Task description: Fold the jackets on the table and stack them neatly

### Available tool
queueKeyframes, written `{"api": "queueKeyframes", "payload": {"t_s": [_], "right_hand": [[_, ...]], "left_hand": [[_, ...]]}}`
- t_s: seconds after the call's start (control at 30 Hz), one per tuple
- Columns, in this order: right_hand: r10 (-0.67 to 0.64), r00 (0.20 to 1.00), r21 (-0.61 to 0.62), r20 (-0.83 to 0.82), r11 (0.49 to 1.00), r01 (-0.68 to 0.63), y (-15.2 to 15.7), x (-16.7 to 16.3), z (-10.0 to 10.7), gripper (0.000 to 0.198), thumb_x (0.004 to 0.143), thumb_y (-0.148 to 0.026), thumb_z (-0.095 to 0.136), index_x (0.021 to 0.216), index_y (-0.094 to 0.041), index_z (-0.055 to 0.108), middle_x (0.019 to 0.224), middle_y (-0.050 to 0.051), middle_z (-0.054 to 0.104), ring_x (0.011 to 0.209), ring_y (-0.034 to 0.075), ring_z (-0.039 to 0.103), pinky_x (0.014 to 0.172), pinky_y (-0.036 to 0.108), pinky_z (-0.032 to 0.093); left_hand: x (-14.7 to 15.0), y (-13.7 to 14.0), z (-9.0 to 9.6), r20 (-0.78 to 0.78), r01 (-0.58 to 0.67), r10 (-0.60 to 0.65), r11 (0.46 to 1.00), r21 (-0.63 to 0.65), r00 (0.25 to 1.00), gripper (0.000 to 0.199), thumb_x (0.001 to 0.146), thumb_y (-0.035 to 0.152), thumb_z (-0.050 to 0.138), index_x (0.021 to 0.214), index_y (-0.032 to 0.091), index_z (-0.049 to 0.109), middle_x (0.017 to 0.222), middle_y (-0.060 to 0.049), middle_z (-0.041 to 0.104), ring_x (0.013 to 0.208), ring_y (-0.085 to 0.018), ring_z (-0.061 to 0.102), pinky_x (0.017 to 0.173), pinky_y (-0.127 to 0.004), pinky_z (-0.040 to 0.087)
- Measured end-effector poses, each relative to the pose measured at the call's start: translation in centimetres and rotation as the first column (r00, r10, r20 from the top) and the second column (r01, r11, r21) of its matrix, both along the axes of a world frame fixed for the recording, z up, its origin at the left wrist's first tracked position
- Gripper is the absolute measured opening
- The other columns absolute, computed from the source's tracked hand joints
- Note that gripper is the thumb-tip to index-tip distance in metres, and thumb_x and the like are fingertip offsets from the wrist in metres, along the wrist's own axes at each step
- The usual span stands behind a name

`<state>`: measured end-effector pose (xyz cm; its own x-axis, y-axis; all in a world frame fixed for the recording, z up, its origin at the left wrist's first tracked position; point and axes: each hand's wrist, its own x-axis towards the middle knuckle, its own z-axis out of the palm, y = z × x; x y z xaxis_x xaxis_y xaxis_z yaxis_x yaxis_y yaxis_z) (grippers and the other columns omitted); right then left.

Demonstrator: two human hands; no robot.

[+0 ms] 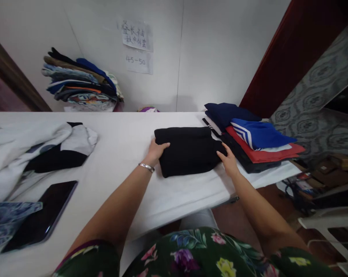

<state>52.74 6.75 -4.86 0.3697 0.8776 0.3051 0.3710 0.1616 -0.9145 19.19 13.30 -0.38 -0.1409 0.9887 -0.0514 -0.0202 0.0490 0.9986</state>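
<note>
A folded black garment [188,150] lies on the white-covered table [116,154] in front of me, its exact kind not clear. At its left edge is my left hand [157,150], thumb on top and fingers tucked under the cloth. The garment's narrower right end is pinched by my right hand [228,158], with the thumb above and the fingers at the far side. Just beyond my right hand sits a stack of folded clothes, with a blue striped garment [263,134] over a red one [266,154] and a navy one [231,114] behind.
A tall pile of folded clothes [81,80] stands against the back wall at left. Loose white and black clothing [52,150] and a dark tablet [44,215] lie on the table's left side. A white plastic chair [330,223] is at lower right. Handwritten paper signs [138,36] hang on the wall.
</note>
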Motion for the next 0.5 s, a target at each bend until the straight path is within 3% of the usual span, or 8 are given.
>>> {"api": "queueKeyframes", "payload": {"t_s": [0.1, 0.23, 0.4, 0.5], "right_hand": [[0.093, 0.995, -0.033, -0.034, 0.995, -0.094, -1.1, -3.6, -0.4, 0.073, 0.076, -0.050, 0.071, 0.141, -0.023, 0.053, 0.138, 0.009, 0.061, 0.127, 0.028, 0.056, 0.111, 0.048, 0.042], [0.168, 0.980, -0.063, 0.110, 0.985, -0.161, -2.5, -7.1, -1.0, 0.069, 0.081, -0.052, 0.067, 0.141, -0.021, 0.053, 0.140, 0.011, 0.059, 0.131, 0.028, 0.054, 0.113, 0.047, 0.041], [0.131, 0.908, -0.055, 0.398, 0.991, -0.119, -3.3, -6.7, -1.0, 0.064, 0.090, -0.054, 0.054, 0.143, -0.018, 0.051, 0.143, 0.014, 0.056, 0.132, 0.032, 0.052, 0.112, 0.052, 0.041], [0.052, 0.799, 0.056, 0.600, 0.993, -0.107, -4.3, -6.0, -0.8, 0.061, 0.094, -0.052, 0.051, 0.146, -0.021, 0.047, 0.155, 0.015, 0.041, 0.141, 0.034, 0.041, 0.113, 0.057, 0.038]], "left_hand": [[-4.5, 0.8, 1.0, -0.012, -0.026, 0.025, 0.996, -0.089, 1.000, 0.070, 0.064, 0.017, 0.084, 0.128, 0.015, 0.057, 0.111, -0.013, 0.072, 0.097, -0.025, 0.071, 0.092, -0.042, 0.057], [-8.7, 0.1, -0.3, -0.123, -0.085, 0.059, 0.971, -0.222, 0.991, 0.057, 0.068, 0.029, 0.083, 0.118, 0.010, 0.064, 0.107, -0.016, 0.074, 0.099, -0.027, 0.070, 0.093, -0.042, 0.055], [-9.5, -3.6, -2.6, -0.312, -0.174, 0.157, 0.984, -0.026, 0.937, 0.048, 0.088, 0.050, 0.059, 0.117, 0.013, 0.067, 0.124, -0.013, 0.070, 0.119, -0.025, 0.062, 0.106, -0.037, 0.045], [-9.9, -6.9, -3.0, -0.343, -0.066, 0.062, 0.998, -0.001, 0.937, 0.060, 0.090, 0.054, 0.052, 0.135, 0.014, 0.056, 0.134, -0.013, 0.064, 0.125, -0.025, 0.058, 0.108, -0.039, 0.044]]}}
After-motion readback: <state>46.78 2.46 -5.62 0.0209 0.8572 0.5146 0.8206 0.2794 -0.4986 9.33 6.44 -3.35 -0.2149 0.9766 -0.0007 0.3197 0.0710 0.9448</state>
